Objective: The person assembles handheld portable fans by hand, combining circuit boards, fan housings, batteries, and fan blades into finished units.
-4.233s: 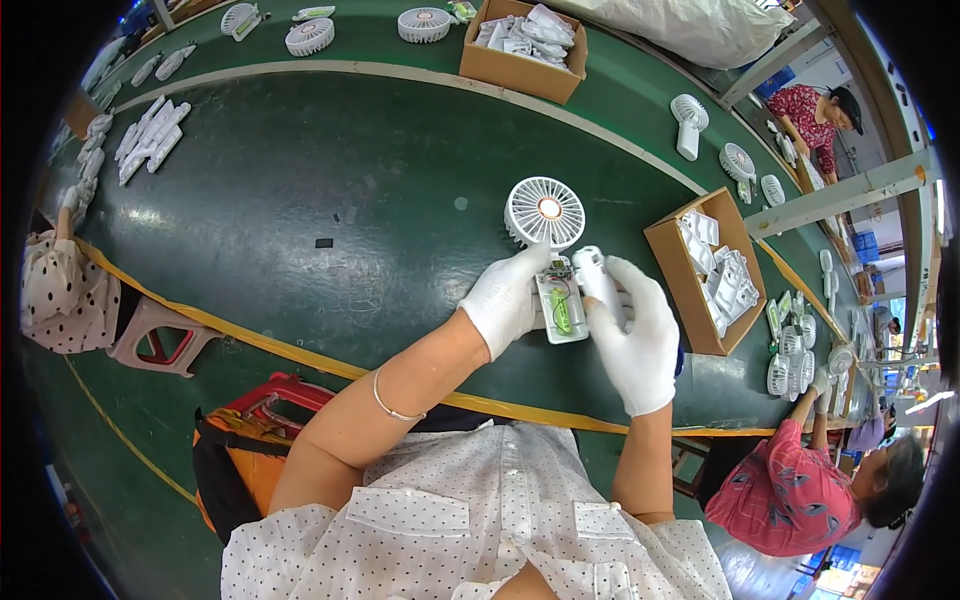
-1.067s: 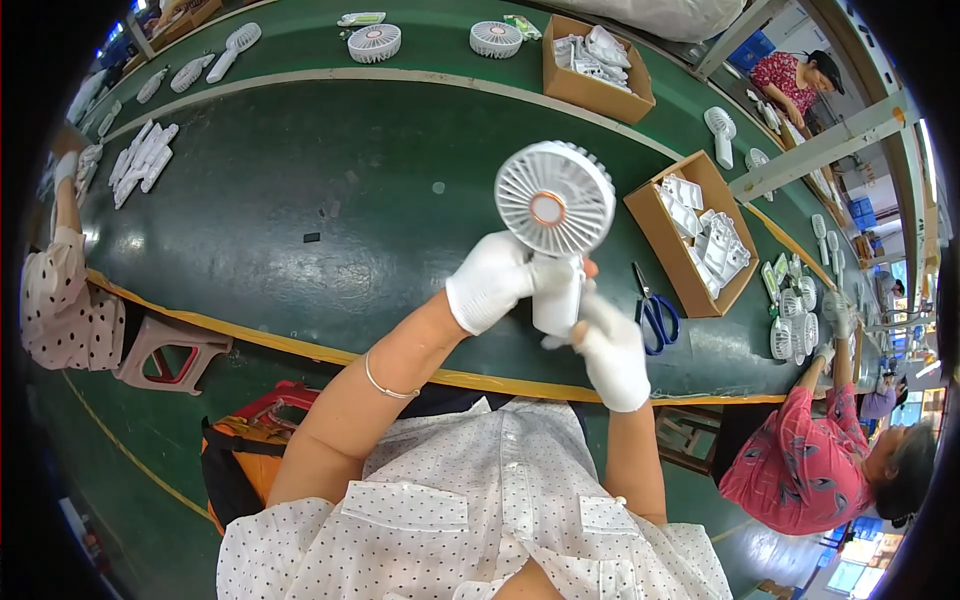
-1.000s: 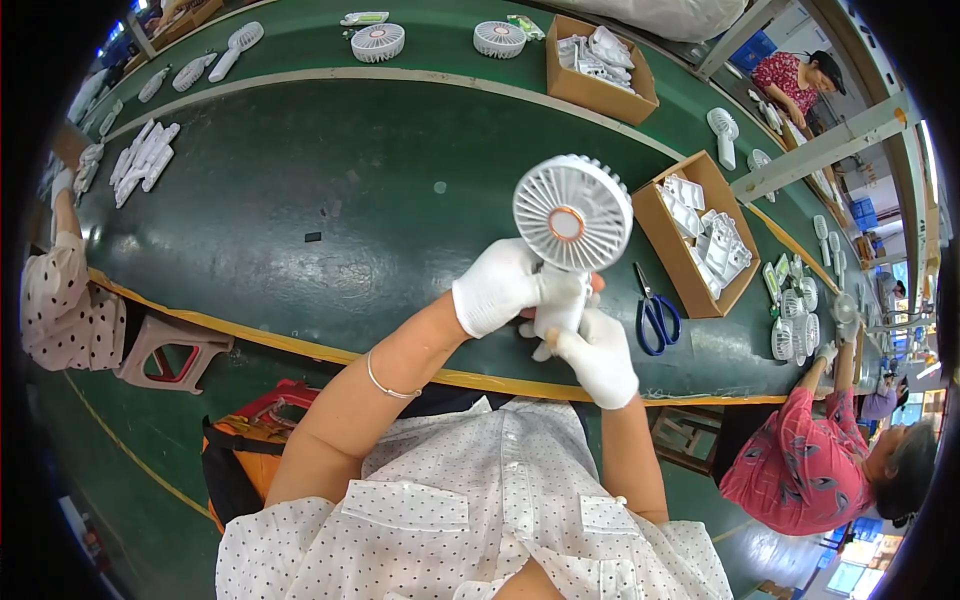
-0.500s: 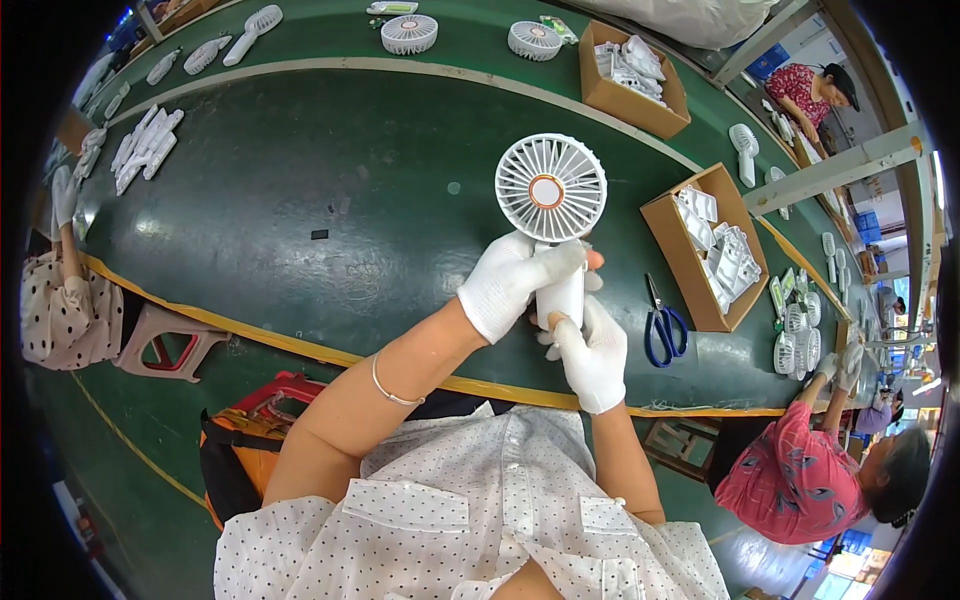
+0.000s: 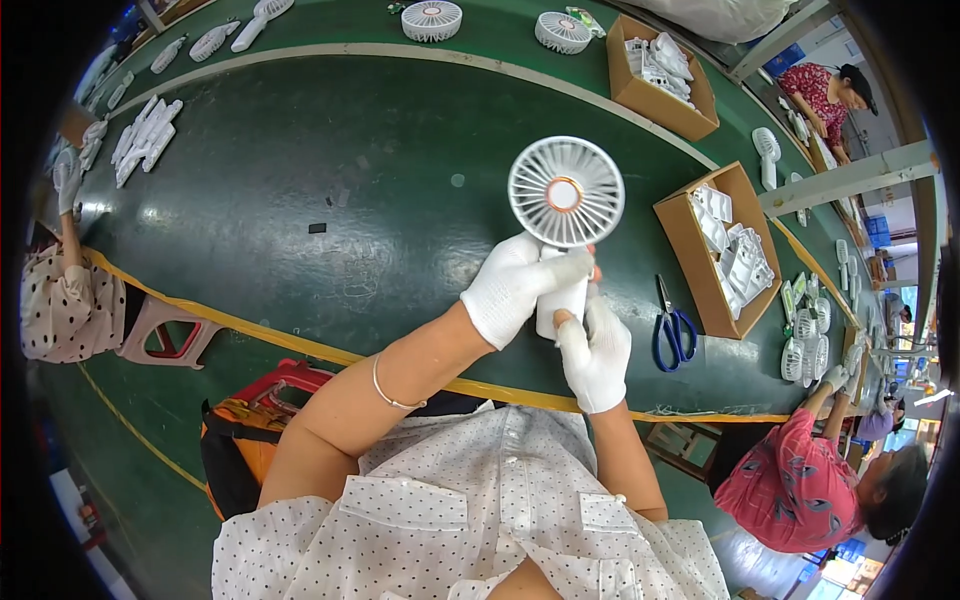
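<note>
one fan (image 5: pixel 565 193) | handle (image 5: pixel 565 299) partly hidden | cover: left hand (image 5: pixel 514 287), right hand (image 5: pixel 597 355)

This looks like a factory assembly workshop. A long green counter (image 5: pixel 250 150) with yellow edging carries many near-identical white fan heads (image 5: pixel 432 20), much like that of the handheld fan (image 5: pixel 566 192) in front, a heap of white plastic pieces (image 5: pixel 145 140), and cardboard boxes (image 5: pixel 692 265) of loose casing parts (image 5: pixel 745 265). Workers share it: a person in pink (image 5: pixel 790 485) to the right, wearing white gloves (image 5: pixel 838 376), and a person in dotted clothing (image 5: pixel 65 310) to the left. Metal beams (image 5: pixel 850 180) cross the right side.
</note>
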A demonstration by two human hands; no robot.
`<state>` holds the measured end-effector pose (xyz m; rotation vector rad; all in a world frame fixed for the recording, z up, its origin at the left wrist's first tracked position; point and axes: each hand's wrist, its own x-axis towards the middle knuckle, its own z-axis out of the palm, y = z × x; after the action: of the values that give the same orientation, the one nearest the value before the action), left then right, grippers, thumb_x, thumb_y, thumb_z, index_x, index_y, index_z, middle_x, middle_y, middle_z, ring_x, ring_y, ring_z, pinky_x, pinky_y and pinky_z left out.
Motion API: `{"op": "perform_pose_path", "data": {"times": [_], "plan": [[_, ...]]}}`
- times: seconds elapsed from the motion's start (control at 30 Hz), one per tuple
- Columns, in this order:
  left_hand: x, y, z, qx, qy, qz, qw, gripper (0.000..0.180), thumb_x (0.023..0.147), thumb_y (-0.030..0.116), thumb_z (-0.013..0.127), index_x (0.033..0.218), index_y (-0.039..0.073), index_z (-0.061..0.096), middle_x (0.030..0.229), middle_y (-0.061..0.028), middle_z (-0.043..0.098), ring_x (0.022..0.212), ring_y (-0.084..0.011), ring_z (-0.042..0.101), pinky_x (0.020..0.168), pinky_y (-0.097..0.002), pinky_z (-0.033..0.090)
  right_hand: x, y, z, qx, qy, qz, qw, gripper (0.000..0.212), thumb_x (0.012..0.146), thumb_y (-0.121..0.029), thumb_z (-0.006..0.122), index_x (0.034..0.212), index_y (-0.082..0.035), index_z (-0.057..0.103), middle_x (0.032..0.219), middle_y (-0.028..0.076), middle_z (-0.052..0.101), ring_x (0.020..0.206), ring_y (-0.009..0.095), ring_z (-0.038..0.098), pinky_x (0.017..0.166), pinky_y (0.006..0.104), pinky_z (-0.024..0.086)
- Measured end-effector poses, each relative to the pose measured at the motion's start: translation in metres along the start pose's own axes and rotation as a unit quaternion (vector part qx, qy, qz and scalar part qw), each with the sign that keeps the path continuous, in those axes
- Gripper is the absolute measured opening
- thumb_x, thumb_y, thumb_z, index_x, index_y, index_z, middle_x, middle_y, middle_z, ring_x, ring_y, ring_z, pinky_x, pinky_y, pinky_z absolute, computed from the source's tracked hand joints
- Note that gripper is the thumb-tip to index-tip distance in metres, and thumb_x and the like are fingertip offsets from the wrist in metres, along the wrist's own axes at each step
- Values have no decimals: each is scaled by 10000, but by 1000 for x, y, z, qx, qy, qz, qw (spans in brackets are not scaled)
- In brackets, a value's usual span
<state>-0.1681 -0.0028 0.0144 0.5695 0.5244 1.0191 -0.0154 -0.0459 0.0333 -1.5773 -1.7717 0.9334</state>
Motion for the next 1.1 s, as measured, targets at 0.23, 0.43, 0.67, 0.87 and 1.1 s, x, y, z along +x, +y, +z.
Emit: {"op": "perform_pose_path", "data": {"times": [0.23, 0.43, 0.67, 0.87, 1.1], "plan": [[8, -5, -4, -138, 128, 13, 982, 284, 995, 266, 602, 1147, 26, 583, 1045, -69, 627, 950, -165, 624, 833, -339, 536, 12, -27, 7, -232, 113, -120, 958, 531, 803, -166, 749, 1288, -41, 571, 1194, 181, 599, 1084, 336, 600, 939, 400, 483], [10, -4, -7, -186, 159, -50, 968, 352, 1023, 407, 517, 1162, 91, 582, 1058, -54, 628, 938, -167, 620, 824, -339, 515, 34, -27, 15, -298, 107, -158, 935, 523, 792, -126, 744, 1282, -44, 581, 1230, 192, 575, 1103, 373, 569, 917, 442, 486], [11, -2, -8, -287, 138, -36, 947, 381, 1029, 372, 511, 1161, 15, 533, 1057, -129, 620, 931, -252, 651, 834, -440, 556, 35, -15, -14, -183, 161, -131, 961, 348, 899, -77, 646, 1227, 36, 623, 1157, 182, 668, 1055, 272, 655, 934, 354, 493], [9, -5, -8, -128, 135, -51, 981, 281, 1025, 178, 508, 1193, -47, 511, 1151, -193, 619, 1041, -301, 651, 911, -451, 551, 30, 13, -26, -249, 130, -49, 958, 367, 913, -149, 633, 1240, 17, 628, 1180, 193, 669, 1082, 304, 653, 957, 368, 486], [6, -2, -5, -91, 116, -47, 988, 280, 1019, 165, 498, 1180, -65, 511, 1105, -222, 645, 995, -338, 686, 861, -454, 588, 29, 18, -31, -233, 124, -45, 963, 359, 907, -150, 636, 1226, 16, 636, 1170, 200, 672, 1067, 307, 660, 951, 369, 489]]}}
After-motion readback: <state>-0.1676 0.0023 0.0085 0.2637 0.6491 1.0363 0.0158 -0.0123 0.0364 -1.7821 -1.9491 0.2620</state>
